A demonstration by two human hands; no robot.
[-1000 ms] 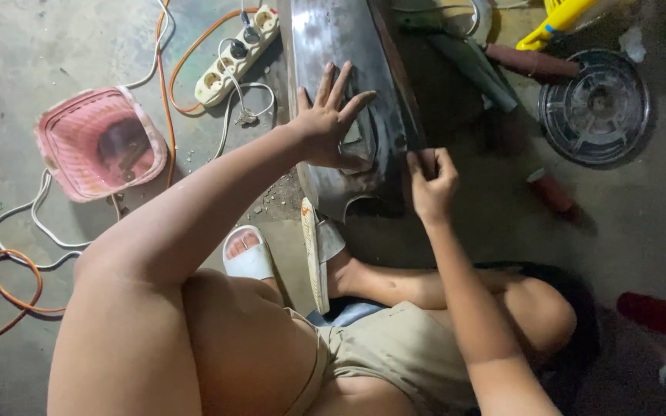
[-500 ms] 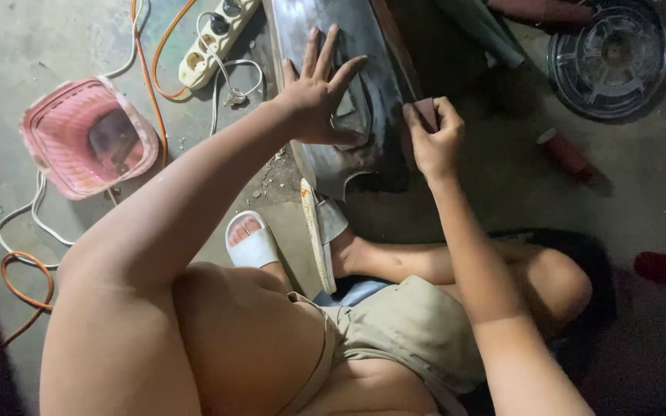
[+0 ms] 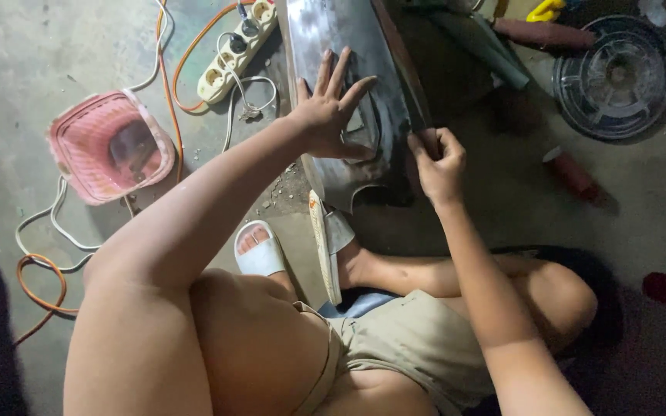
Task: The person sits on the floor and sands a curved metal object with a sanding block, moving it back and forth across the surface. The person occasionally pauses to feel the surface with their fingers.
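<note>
A long curved panel of dark shiny metal (image 3: 348, 46) lies on the concrete floor in front of me. My left hand (image 3: 329, 112) rests flat on it with the fingers spread, pressing its near end. My right hand (image 3: 437, 162) is closed around a small dark piece at the panel's right edge; what the piece is I cannot tell. My bare knees and white sandals (image 3: 260, 250) sit just below the panel.
A pink plastic basket (image 3: 109, 146) stands at the left. A white power strip (image 3: 237, 46) with orange and white cables lies beside the panel. A round metal disc (image 3: 614, 77), red cylinders (image 3: 572, 173) and a yellow object (image 3: 545, 9) lie at the right.
The view has shifted slightly. My left hand stays spread on the panel while my right hand has slid a little along the panel's right edge.
</note>
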